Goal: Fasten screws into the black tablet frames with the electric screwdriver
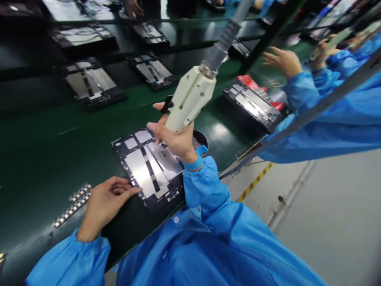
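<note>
An opened tablet (138,165) lies on the green bench in front of me, its silver battery plates, dark ribbon strip and black circuit boards exposed. Its left edge is pinched between the thumb and fingers of my left hand (104,200). Wrapped around a cream electric screwdriver (190,99) is my right hand (175,139), over the tablet's upper right part. The screwdriver's tip is low over the inner plate; whether it touches a screw I cannot tell. A round black dish (204,139) of small metal parts is partly hidden behind my right wrist.
Strips of small parts (73,204) lie left of my left hand. More opened tablets (92,83) stand along the dark line beyond the bench. To the right is a stack of tablets (251,103) beside a co-worker's raised hand (282,61). A grey cable (297,125) crosses the right side.
</note>
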Motion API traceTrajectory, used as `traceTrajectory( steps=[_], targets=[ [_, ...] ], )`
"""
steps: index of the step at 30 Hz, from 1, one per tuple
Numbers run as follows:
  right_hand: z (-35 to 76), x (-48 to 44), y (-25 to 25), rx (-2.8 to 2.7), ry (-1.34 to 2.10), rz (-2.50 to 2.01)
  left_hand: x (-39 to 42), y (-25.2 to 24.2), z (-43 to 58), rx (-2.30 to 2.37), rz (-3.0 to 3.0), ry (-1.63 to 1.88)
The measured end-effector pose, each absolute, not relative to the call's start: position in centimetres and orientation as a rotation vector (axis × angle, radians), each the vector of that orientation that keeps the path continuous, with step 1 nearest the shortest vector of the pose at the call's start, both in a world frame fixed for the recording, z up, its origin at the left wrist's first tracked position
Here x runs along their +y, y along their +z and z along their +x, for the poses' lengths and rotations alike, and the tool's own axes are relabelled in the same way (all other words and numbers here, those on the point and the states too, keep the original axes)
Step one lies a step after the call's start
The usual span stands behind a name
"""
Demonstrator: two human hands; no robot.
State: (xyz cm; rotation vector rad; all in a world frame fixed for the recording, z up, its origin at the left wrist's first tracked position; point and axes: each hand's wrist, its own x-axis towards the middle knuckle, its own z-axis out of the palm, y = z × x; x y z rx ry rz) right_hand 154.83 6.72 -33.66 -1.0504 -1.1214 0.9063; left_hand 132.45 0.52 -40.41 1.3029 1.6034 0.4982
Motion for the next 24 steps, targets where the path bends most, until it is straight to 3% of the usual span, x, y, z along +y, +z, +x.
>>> traceTrajectory(
  steps=[7, 13, 24],
  targets=[
    [145.6, 7.6, -35.0, -1.335, 1.098, -0.908, -0.8, -42.1, 132.6, 1.566, 1.589, 0.700],
    [145.2, 8.1, -36.0, -1.326, 1.139, -1.011, -0.7, -42.1, 132.4, 1.516, 1.937, 0.586],
    [145.0, 7.9, -36.0, -1.404, 1.122, -1.078, -0.5, -42.8, 132.3, 1.493, 1.958, 0.582]
  ],
)
